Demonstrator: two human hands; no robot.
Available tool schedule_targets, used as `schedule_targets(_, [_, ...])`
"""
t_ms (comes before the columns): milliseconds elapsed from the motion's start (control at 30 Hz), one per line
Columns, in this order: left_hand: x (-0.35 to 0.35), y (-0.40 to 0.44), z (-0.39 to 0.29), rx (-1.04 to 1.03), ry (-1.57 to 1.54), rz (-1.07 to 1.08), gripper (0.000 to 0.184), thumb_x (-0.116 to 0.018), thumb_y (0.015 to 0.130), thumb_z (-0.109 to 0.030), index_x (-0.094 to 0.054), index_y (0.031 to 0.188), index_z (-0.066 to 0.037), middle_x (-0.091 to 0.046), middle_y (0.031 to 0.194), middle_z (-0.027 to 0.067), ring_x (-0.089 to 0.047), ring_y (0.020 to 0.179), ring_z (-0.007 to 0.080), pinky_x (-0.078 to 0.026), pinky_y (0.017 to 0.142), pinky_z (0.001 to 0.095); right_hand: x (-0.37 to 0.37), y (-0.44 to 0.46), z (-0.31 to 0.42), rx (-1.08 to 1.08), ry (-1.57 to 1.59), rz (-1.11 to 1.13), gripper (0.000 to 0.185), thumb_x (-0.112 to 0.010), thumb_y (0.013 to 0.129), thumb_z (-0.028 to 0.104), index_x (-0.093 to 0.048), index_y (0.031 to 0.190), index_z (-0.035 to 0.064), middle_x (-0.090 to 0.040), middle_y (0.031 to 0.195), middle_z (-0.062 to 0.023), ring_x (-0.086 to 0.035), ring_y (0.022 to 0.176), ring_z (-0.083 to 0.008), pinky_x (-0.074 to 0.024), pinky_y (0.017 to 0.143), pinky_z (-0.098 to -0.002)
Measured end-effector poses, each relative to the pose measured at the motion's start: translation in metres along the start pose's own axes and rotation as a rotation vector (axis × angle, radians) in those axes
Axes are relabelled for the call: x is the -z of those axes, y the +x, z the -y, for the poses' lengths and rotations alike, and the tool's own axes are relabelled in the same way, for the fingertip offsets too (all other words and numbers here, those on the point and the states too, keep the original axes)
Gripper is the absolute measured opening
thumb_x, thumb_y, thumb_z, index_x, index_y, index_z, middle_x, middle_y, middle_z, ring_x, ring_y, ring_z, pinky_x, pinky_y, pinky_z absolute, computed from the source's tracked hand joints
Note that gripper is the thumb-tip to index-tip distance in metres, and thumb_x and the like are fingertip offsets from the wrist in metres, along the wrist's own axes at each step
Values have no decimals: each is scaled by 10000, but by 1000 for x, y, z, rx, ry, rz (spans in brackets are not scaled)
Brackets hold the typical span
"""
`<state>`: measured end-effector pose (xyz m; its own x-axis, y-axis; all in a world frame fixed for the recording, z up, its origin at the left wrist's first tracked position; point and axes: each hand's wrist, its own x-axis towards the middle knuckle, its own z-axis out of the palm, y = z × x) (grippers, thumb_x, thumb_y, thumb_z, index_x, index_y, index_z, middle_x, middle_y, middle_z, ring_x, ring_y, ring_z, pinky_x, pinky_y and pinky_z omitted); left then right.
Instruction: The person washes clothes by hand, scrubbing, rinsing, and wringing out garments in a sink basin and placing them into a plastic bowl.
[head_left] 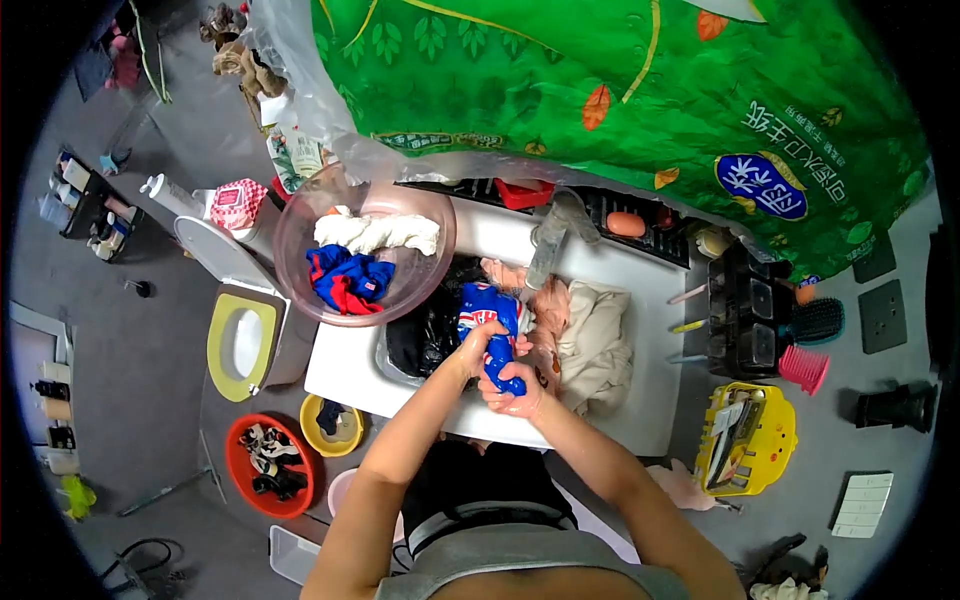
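Note:
Over the white sink (652,400), both of my hands grip a wet blue garment with red and white print (486,300). My left hand (478,350) is closed around its middle. My right hand (512,392) is closed on its lower end, where the cloth is bunched and twisted. Beige cloth (597,345) lies to the right in the sink, with peach-coloured cloth (548,325) beside it. Black cloth (420,335) sits to the left. The metal faucet (546,245) stands just beyond the garment.
A clear basin (285,260) holding white and blue-red clothes rests at the sink's left. A large green plastic package (600,60) overhangs the far side. Right stand a black brush holder (735,310) and yellow basket (775,440). Lower left are a toilet (222,345) and red basin (235,470).

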<state>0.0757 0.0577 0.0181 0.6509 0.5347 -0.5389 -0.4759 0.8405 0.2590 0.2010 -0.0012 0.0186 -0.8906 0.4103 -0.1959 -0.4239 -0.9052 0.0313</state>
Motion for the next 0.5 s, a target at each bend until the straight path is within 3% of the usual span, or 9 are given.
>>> schedule_targets(33, [3, 2, 0, 14, 28, 55, 403, -479, 727, -194, -526, 1014, 85, -589, 1002, 189, -567, 934, 272, -428, 891, 340, 5, 3, -8, 27, 38, 22, 345, -628, 695, 316, -501, 897, 66, -445, 646, -28, -388, 472, -100, -310, 434, -207])
schedule_targets(133, [2, 8, 3, -2, 109, -61, 330, -485, 691, -166, -554, 933, 48, -594, 755, 105, -570, 693, 202, -484, 698, 303, 21, -6, -6, 46, -107, -165, 514, -577, 711, 561, -509, 906, 90, -451, 656, -38, -390, 468, -113, -316, 440, -212])
schedule_targets(167, [-1, 11, 9, 17, 13, -187, 277, -482, 674, -139, -564, 889, 15, -550, 648, 68, -520, 586, 177, -470, 595, 282, 26, -11, 0, 12, -183, -185, 679, -470, 673, 725, -532, 941, 105, -507, 724, -71, -446, 506, -143, -328, 444, -222])
schedule_targets(200, [-3, 12, 12, 9, -103, -153, 281, -495, 672, -160, -540, 888, 16, -550, 676, 63, -528, 609, 166, -468, 600, 272, 18, -19, 5, -26, -284, -286, 775, -386, 632, 801, -554, 966, 122, -564, 832, -101, -506, 586, -181, -381, 471, -229])
schedule_targets(267, [-8, 12, 20, -100, -460, 123, 247, -496, 667, -137, -500, 862, 14, -510, 671, 59, -520, 616, 159, -465, 600, 265, 4, -13, 6, 282, -264, -657, 673, -458, 666, 738, -569, 989, 158, -591, 910, -94, -552, 691, -205, -448, 517, -251])
schedule_targets(367, [-18, 5, 35, -17, -740, 313, 273, -495, 659, -136, -451, 878, 19, -472, 708, 59, -490, 619, 153, -438, 594, 245, -11, 4, 9, 433, -231, -434, 655, -494, 732, 632, -468, 1148, 127, -532, 1110, -56, -554, 857, -205, -454, 781, -348])
schedule_targets(433, [-10, 11, 50, 97, -945, 601, 348, -571, 643, -136, -433, 911, 40, -460, 743, 70, -468, 609, 135, -417, 578, 220, -19, 7, 12, 454, -228, -566, 599, -523, 723, 573, -493, 1117, 123, -547, 1066, -52, -558, 850, -211, -471, 758, -347])
schedule_targets(500, [-6, 2, 64, 235, -1183, 650, 432, -649, 597, -113, -425, 937, 31, -446, 720, 54, -456, 584, 129, -410, 563, 217, -28, 9, 17, 474, -227, -698, 543, -551, 714, 514, -519, 1085, 119, -563, 1022, -49, -562, 843, -217, -489, 736, -346])
